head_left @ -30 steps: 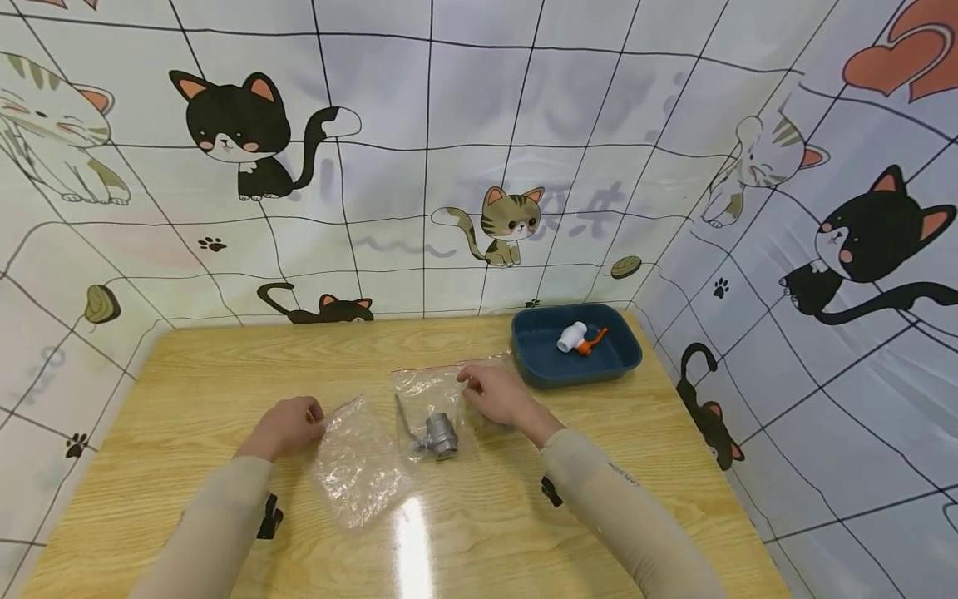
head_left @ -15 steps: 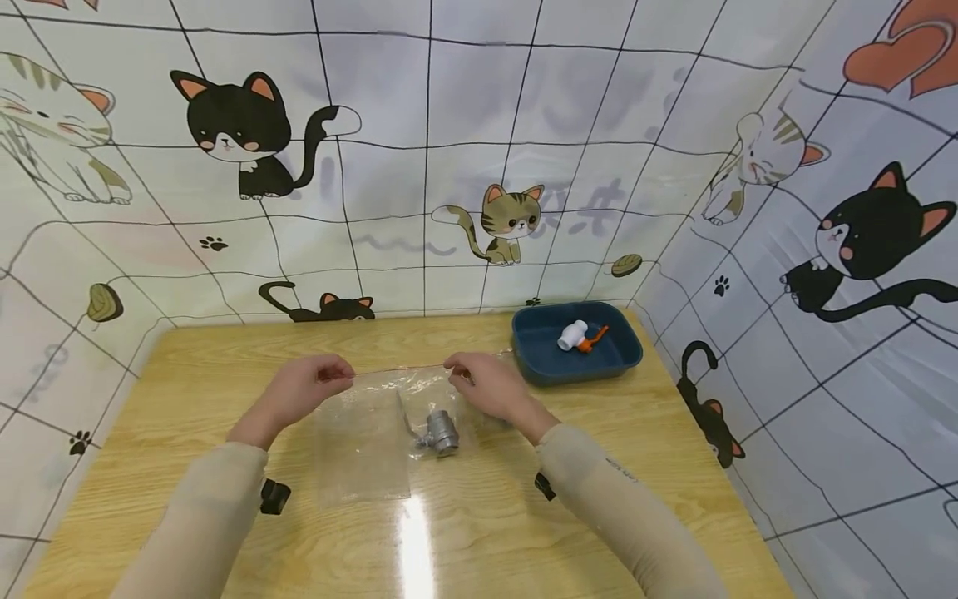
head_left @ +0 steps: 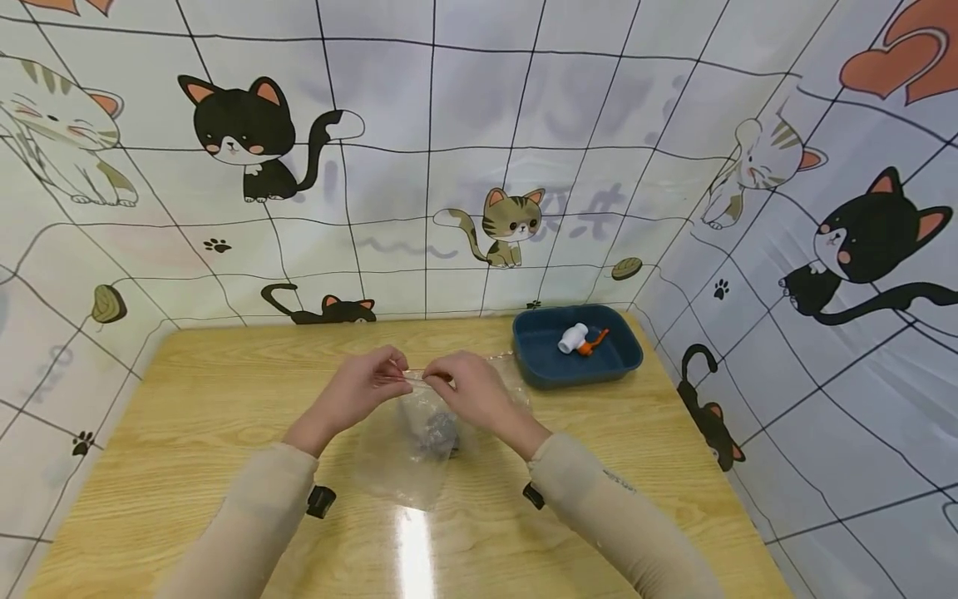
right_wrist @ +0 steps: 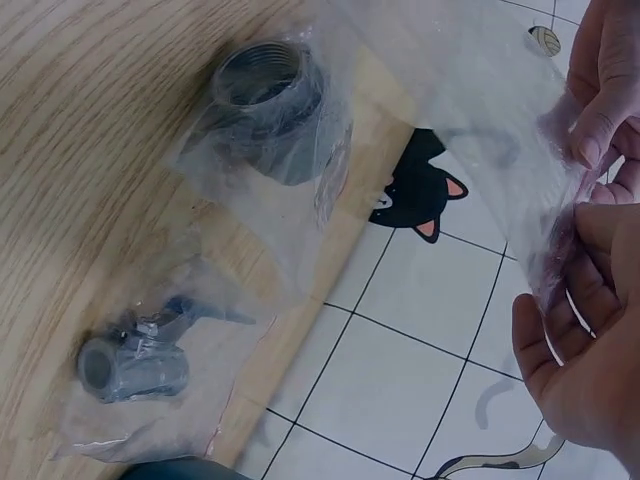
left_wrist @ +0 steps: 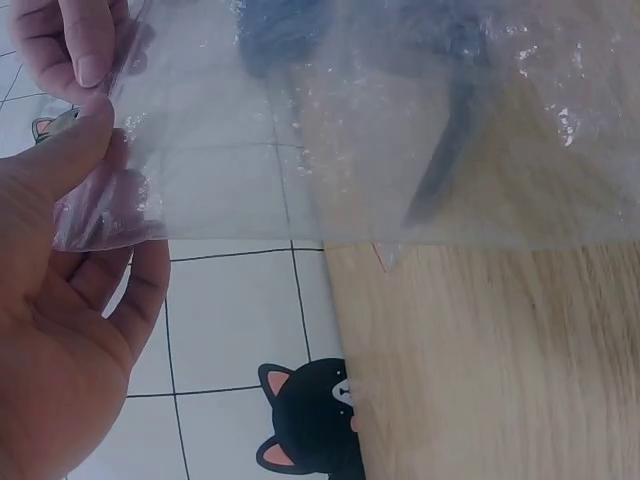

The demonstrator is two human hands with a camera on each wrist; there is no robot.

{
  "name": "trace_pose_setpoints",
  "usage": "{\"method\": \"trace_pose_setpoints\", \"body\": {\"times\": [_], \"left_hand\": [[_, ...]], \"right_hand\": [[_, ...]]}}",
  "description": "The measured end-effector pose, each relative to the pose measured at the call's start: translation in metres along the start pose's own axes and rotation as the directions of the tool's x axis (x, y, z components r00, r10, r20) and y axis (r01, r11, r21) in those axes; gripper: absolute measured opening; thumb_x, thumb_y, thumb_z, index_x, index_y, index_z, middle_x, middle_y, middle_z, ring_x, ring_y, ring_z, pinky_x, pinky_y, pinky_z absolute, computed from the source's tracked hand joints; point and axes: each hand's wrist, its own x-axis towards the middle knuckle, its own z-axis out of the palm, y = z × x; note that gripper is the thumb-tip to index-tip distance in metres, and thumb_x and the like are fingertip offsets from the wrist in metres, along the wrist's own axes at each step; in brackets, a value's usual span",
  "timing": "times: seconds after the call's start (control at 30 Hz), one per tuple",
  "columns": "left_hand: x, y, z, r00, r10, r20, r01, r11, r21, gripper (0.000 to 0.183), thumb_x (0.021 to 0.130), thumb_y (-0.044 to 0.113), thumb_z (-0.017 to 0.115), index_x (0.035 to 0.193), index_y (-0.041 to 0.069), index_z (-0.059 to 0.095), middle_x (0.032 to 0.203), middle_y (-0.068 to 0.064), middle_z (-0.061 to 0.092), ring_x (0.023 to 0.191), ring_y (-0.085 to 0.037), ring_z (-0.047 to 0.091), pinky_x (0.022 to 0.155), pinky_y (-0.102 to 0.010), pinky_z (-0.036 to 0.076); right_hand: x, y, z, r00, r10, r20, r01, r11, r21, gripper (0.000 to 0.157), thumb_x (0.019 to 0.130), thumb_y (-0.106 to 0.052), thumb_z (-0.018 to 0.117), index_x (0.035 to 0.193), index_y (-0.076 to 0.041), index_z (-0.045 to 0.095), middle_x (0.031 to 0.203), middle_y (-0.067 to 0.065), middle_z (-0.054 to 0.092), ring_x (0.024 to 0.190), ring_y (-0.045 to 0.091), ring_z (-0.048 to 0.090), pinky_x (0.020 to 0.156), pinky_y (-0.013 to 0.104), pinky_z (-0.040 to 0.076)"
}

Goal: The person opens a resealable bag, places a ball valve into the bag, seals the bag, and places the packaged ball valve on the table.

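A clear zip bag [head_left: 392, 470] hangs by its top edge between my hands, over the middle of the table. My left hand [head_left: 358, 393] pinches one part of the bag's reddish seal strip, thumb against the fingers. Close beside it, my right hand [head_left: 479, 398] pinches the strip too. Behind the held bag lies a bagged metal ball valve [right_wrist: 268, 105], its threaded opening showing in the right wrist view; in the head view it is blurred through the plastic. A second bagged valve [right_wrist: 135, 368] with a lever lies nearby, mostly hidden by my right hand in the head view.
A dark blue basin [head_left: 527, 373] stands at the back right of the wooden table [head_left: 217, 391], holding a white valve [head_left: 573, 338] with an orange handle [head_left: 594, 343]. Cat-patterned sheeting [head_left: 389, 183] rises behind and at both sides.
My left hand has moved right and up with the held bag, drawing it across the bagged metal valve. My right hand has shifted left to meet it and now pinches the same top edge.
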Motion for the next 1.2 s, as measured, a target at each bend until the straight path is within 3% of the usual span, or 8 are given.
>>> {"method": "trace_pose_setpoints", "body": {"times": [0.2,0.33,0.47,0.63,0.77,0.9,1.07,1.2], "left_hand": [[0.000,-0.004,0.006,0.999,-0.030,-0.011,0.030,0.999,-0.031,0.034,0.088,0.016,0.072,0.118,0.018,0.057,0.089,0.004,0.073,0.080,-0.010,0.067,0.071,-0.030,0.052],[0.000,0.000,0.010,1.000,-0.026,0.001,0.026,0.999,-0.019,0.034,0.089,0.019,0.071,0.120,0.020,0.055,0.090,0.007,0.073,0.083,-0.008,0.067,0.076,-0.032,0.051],[0.003,0.005,0.014,1.000,0.008,0.003,-0.008,1.000,-0.008,0.035,0.091,0.022,0.070,0.122,0.021,0.054,0.092,0.008,0.072,0.086,-0.010,0.066,0.081,-0.036,0.050],[0.003,0.003,0.015,0.999,-0.022,-0.029,0.023,0.999,0.037,0.037,0.092,0.023,0.069,0.126,0.019,0.055,0.101,0.004,0.073,0.096,-0.015,0.066,0.088,-0.042,0.048],[0.001,-0.001,0.016,0.997,-0.059,-0.044,0.062,0.995,0.078,0.021,0.095,0.027,0.064,0.115,0.020,0.065,0.099,0.003,0.072,0.094,-0.017,0.065,0.082,-0.039,0.049],[0.001,0.001,0.018,0.999,-0.015,-0.044,0.020,0.995,0.096,0.013,0.096,0.029,0.062,0.104,0.023,0.070,0.096,0.007,0.071,0.091,-0.014,0.065,0.080,-0.039,0.052],[0.003,0.003,0.021,0.998,0.056,0.002,-0.056,0.995,0.079,0.018,0.098,0.025,0.058,0.107,0.019,0.072,0.105,0.003,0.073,0.097,-0.014,0.066,0.086,-0.042,0.053],[0.005,0.003,0.022,0.997,0.068,0.047,-0.072,0.993,0.088,0.020,0.100,0.024,0.055,0.109,0.017,0.071,0.108,-0.001,0.072,0.096,-0.014,0.066,0.086,-0.039,0.052]], "right_hand": [[-0.006,0.006,-0.003,0.997,0.075,0.016,-0.076,0.997,0.031,0.017,0.100,-0.031,0.056,0.102,-0.023,0.071,0.089,-0.011,0.068,0.077,0.005,0.058,0.068,0.024,0.047],[-0.006,0.007,-0.004,0.998,0.021,0.064,-0.025,0.998,0.056,0.021,0.097,-0.034,0.060,0.107,-0.021,0.072,0.096,-0.009,0.071,0.088,0.006,0.063,0.078,0.025,0.051],[-0.005,0.006,-0.004,0.994,-0.020,0.106,0.016,0.999,0.047,0.018,0.096,-0.030,0.063,0.108,-0.020,0.072,0.096,-0.008,0.072,0.085,0.006,0.063,0.075,0.023,0.051],[-0.007,0.007,-0.004,0.995,0.065,0.073,-0.069,0.996,0.052,0.013,0.096,-0.025,0.062,0.103,-0.022,0.072,0.091,-0.009,0.070,0.076,0.004,0.058,0.068,0.022,0.047],[-0.011,0.010,-0.005,0.994,0.097,0.050,-0.101,0.992,0.081,0.015,0.097,-0.030,0.059,0.104,-0.023,0.071,0.090,-0.011,0.069,0.077,0.003,0.058,0.069,0.022,0.048],[-0.011,0.010,-0.008,0.996,0.078,0.048,-0.084,0.988,0.129,0.024,0.100,-0.038,0.053,0.108,-0.024,0.070,0.090,-0.011,0.068,0.078,0.002,0.058,0.069,0.022,0.049],[-0.008,0.009,-0.011,0.998,0.046,0.053,-0.053,0.989,0.137,0.025,0.101,-0.037,0.052,0.107,-0.024,0.072,0.091,-0.011,0.069,0.078,0.002,0.059,0.069,0.022,0.049],[-0.007,0.010,-0.013,0.997,0.028,0.070,-0.037,0.991,0.126,0.024,0.100,-0.035,0.053,0.104,-0.022,0.074,0.089,-0.011,0.070,0.076,0.002,0.059,0.070,0.022,0.049]]}}
